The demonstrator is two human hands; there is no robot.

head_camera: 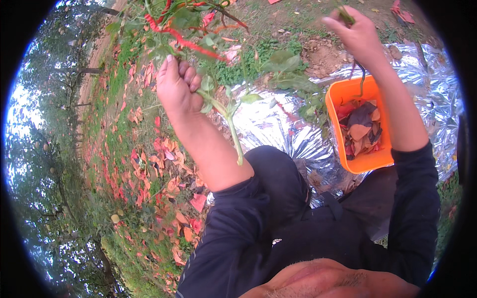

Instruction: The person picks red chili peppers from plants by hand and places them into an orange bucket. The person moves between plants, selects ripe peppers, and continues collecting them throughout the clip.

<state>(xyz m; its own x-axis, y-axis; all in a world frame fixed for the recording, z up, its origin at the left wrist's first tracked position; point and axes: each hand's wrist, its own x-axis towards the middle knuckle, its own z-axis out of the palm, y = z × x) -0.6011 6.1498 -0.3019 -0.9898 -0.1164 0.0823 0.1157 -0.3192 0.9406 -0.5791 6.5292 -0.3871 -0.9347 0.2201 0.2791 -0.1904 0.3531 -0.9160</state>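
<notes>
My left hand grips a green stem of a chili pepper plant; the cut or broken lower end hangs over my forearm. Above that hand, long wrinkled red chili peppers hang among the plant's leaves. At the upper right my right hand is closed around a slim green piece, blurred, perhaps a stem or pepper. A thin dark strand dangles beside my right wrist. Below that arm stands an orange square bucket, with crumpled red, tan and dark leaf-like pieces inside.
Shiny silver film covers the ground around the bucket and before my knees. Leafy green plants grow beside it. Red and orange leaf-like scraps litter the grass. Fruit trees with pale fruit line the left.
</notes>
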